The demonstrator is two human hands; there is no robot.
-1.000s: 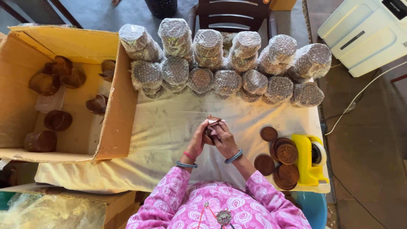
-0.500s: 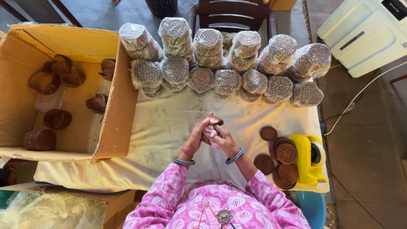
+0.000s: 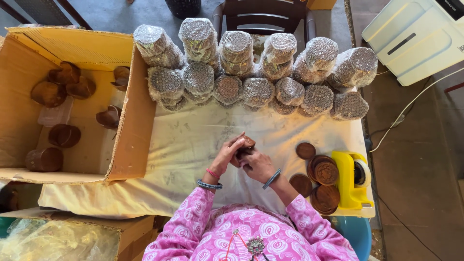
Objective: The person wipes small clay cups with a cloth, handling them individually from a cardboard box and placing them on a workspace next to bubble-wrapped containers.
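Observation:
Both hands meet over the cloth-covered table (image 3: 193, 145), just in front of my chest. My left hand (image 3: 226, 155) and my right hand (image 3: 257, 165) together grip a small brown round piece (image 3: 245, 143), which shows between the fingertips. Most of that piece is hidden by my fingers. Several brown round discs (image 3: 319, 176) lie on the cloth just right of my right hand.
Many plastic-wrapped cylindrical stacks (image 3: 256, 67) line the table's far edge. An open cardboard box (image 3: 128, 130) with several brown cups stands at the left. A yellow tape dispenser (image 3: 352, 180) sits at the right edge. A dark chair (image 3: 263, 14) and a white machine (image 3: 411, 38) stand beyond.
My hands have turned slightly around the brown piece while staying in the same spot. Nothing else on the table has moved.

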